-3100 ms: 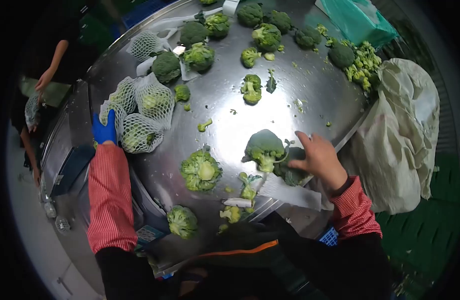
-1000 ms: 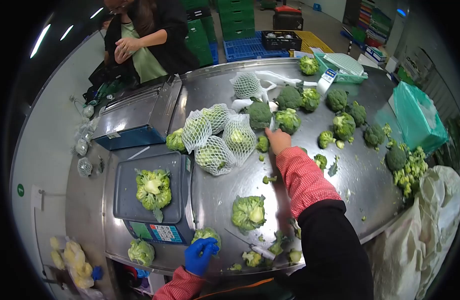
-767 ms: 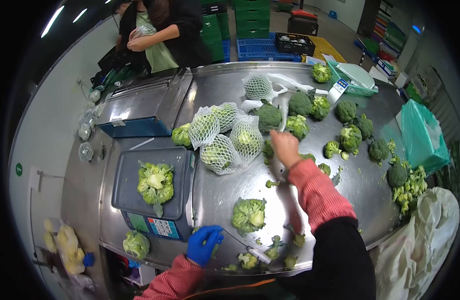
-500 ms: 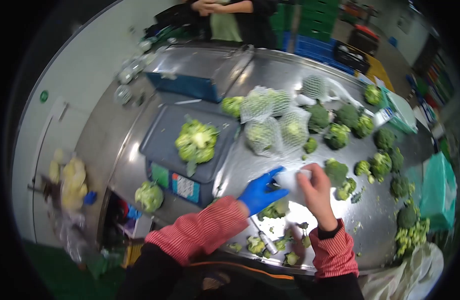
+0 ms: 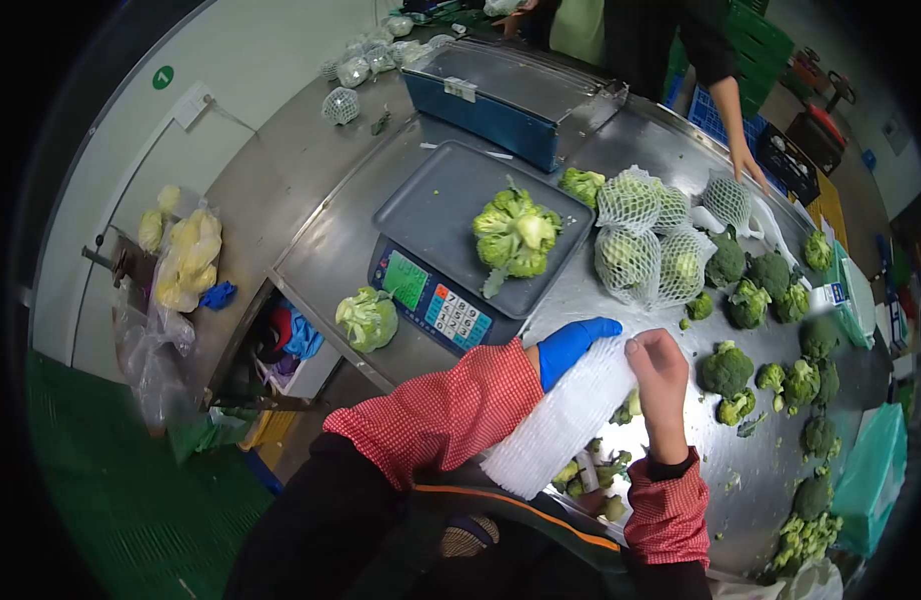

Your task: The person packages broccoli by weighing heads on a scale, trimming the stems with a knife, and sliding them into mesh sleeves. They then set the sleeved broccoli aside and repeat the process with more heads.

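My left hand (image 5: 573,352), in a blue glove, is closed on the upper end of a white foam net sleeve (image 5: 561,425), which hangs down toward my body. My bare right hand (image 5: 661,375) pinches the sleeve's top right edge between thumb and fingers. Beyond my hands lie several net-wrapped heads (image 5: 629,262). Up and to the left, a trimmed green head (image 5: 516,235) rests on the grey tray (image 5: 406,212) of a scale (image 5: 436,300). Small broccoli pieces (image 5: 609,470) lie under and beside the sleeve.
Loose broccoli heads (image 5: 726,370) spread over the right of the metal table (image 5: 321,215). A pale green head (image 5: 367,320) sits left of the scale. Behind the scale stands a blue-sided metal box (image 5: 481,115). Across the table a person's hand (image 5: 746,165) reaches toward a wrapped head.
The white sleeve is now stretched out long between my hands. My left hand has gone from spread fingers to closed on it. The view has shifted, and the other person's arm now reaches over the table.
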The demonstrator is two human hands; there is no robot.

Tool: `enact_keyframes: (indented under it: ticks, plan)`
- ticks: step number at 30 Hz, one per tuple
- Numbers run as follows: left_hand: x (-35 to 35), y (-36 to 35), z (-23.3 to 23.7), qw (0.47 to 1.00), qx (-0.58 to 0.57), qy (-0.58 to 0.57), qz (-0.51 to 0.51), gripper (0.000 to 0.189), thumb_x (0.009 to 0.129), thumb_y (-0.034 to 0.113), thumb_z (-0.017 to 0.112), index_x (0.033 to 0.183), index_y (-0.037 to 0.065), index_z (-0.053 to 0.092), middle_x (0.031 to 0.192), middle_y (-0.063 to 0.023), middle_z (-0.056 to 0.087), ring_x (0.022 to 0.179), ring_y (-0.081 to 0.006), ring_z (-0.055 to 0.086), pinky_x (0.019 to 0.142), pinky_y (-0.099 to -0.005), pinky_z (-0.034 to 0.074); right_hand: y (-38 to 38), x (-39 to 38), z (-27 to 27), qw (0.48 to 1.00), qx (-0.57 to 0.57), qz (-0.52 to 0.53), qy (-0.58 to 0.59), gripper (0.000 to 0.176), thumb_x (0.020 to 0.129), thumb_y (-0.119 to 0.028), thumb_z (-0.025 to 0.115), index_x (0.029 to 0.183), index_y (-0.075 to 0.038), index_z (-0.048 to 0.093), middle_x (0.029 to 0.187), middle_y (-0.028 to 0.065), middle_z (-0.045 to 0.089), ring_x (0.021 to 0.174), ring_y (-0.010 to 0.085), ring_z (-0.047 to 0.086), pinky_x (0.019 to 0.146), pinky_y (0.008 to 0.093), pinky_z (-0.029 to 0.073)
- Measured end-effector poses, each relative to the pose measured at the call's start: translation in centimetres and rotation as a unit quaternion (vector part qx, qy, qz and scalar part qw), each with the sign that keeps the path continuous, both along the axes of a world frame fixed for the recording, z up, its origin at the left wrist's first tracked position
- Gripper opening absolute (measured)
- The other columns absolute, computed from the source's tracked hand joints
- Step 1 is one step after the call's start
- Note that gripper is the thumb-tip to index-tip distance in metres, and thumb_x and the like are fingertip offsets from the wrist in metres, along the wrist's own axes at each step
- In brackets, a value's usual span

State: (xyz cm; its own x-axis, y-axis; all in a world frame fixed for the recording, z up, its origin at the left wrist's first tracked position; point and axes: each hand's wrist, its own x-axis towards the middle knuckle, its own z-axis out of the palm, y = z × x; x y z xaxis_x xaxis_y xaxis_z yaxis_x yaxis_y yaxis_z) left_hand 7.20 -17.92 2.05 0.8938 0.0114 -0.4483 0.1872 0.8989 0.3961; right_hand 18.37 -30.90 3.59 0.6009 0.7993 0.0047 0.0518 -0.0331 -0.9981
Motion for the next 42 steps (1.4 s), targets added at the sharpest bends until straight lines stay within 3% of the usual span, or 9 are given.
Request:
enact_keyframes:
  ticks: [4, 8, 11, 15, 19, 28, 31, 33, 42]
  plan:
    - [-2.7, 1.3, -3.0, 0.994, -0.094, -0.025, 0.041, 0.022, 0.090, 0.024, 0.050, 0.093, 0.006, 0.063, 0.086, -0.0063, 0.066, 0.077, -0.0162, 0.062, 0.072, -0.0282, 0.050, 2.2, -3.0, 3.8, 0.797, 0.013, -0.072, -0.599, 0.006, 0.079, -0.002, 0.059, 0.080, 0.000, 0.053, 0.078, 0.0086, 0.052, 0.070, 0.0124, 0.050, 0.061, 0.0270, 0.040]
    - [-4.2, 1.6, -4.9, 0.991, 0.058, -0.022, 0.122, 0.024, 0.090, 0.023, 0.049, 0.095, 0.003, 0.062, 0.089, -0.0071, 0.066, 0.079, -0.0165, 0.061, 0.075, -0.0290, 0.049, 2.2, -5.9, 5.5, 0.994, 0.060, 0.075, -0.048, 0.007, 0.086, -0.006, 0.051, 0.083, -0.002, 0.046, 0.079, 0.0033, 0.052, 0.067, 0.0098, 0.049, 0.062, 0.0237, 0.041]
    - [-4.8, 1.4, -1.0, 0.969, 0.097, -0.064, 0.220, 0.025, 0.091, 0.021, 0.049, 0.096, 0.000, 0.061, 0.088, -0.0075, 0.065, 0.079, -0.0182, 0.061, 0.077, -0.0293, 0.048, 3.6, -5.9, 4.5, 0.960, -0.040, 0.085, 0.264, 0.014, 0.093, -0.019, 0.048, 0.088, -0.005, 0.049, 0.081, 0.0007, 0.053, 0.064, 0.0054, 0.046, 0.059, 0.0207, 0.041]
    - [-6.9, 3.2, -0.4, 0.913, 0.342, 0.084, 0.203, 0.025, 0.091, 0.022, 0.051, 0.101, 0.002, 0.060, 0.105, -0.0066, 0.064, 0.093, -0.0151, 0.060, 0.085, -0.0266, 0.046, 2.3, -5.0, 2.2, 0.884, -0.182, 0.410, 0.133, 0.030, 0.084, -0.020, 0.063, 0.108, -0.002, 0.058, 0.084, -0.0029, 0.059, 0.074, 0.0075, 0.053, 0.066, 0.0236, 0.045]
    - [-9.9, 4.6, 0.2, 0.987, 0.102, 0.066, -0.106, 0.035, 0.092, 0.028, 0.052, 0.119, 0.005, 0.055, 0.094, -0.0003, 0.060, 0.081, -0.0087, 0.054, 0.074, -0.0263, 0.045, 3.3, -3.3, 1.5, 0.909, 0.016, 0.166, 0.383, 0.033, 0.075, -0.002, 0.060, 0.108, 0.001, 0.057, 0.087, 0.0053, 0.065, 0.079, 0.0131, 0.063, 0.070, 0.0259, 0.051]
    - [-5.6, 22.8, 4.4, 0.529, 0.820, 0.219, 0.018, 0.061, 0.086, 0.054, 0.050, 0.117, 0.002, 0.056, 0.101, -0.0188, 0.064, 0.093, -0.0342, 0.062, 0.081, -0.0410, 0.049, 15.1, 0.7, -1.3, 0.991, -0.063, -0.052, 0.111, 0.026, 0.089, -0.027, 0.049, 0.093, -0.002, 0.057, 0.062, 0.0034, 0.053, 0.045, 0.0122, 0.047, 0.042, 0.0249, 0.037]
    - [-2.3, 27.4, 0.8, 0.627, 0.684, 0.321, -0.189, 0.056, 0.091, 0.049, 0.043, 0.115, 0.001, 0.058, 0.109, -0.0170, 0.063, 0.093, -0.0279, 0.064, 0.081, -0.0376, 0.050, 17.9, 0.8, -1.9, 0.976, -0.183, -0.024, 0.112, 0.039, 0.092, -0.038, 0.041, 0.087, -0.002, 0.055, 0.055, 0.0022, 0.045, 0.038, 0.0127, 0.040, 0.037, 0.0272, 0.031]
    - [-2.8, 24.2, 0.1, 0.941, 0.297, 0.164, -0.002, 0.056, 0.095, 0.047, 0.032, 0.119, 0.002, 0.055, 0.111, -0.0134, 0.063, 0.093, -0.0241, 0.064, 0.083, -0.0362, 0.051, 19.0, 0.5, -2.7, 0.974, -0.179, -0.042, 0.130, 0.045, 0.093, -0.043, 0.037, 0.081, -0.003, 0.053, 0.052, 0.0017, 0.041, 0.035, 0.0133, 0.036, 0.034, 0.0284, 0.027]
    - [-12.1, 13.1, -1.3, 0.992, -0.028, 0.057, 0.113, 0.049, 0.096, 0.034, 0.036, 0.132, 0.002, 0.042, 0.130, -0.0170, 0.049, 0.120, -0.0300, 0.048, 0.106, -0.0413, 0.033, 8.6, -5.6, 0.7, 0.880, -0.078, -0.039, 0.467, 0.035, 0.096, -0.026, 0.034, 0.092, 0.001, 0.057, 0.080, 0.0062, 0.061, 0.068, 0.0157, 0.059, 0.064, 0.0290, 0.049]
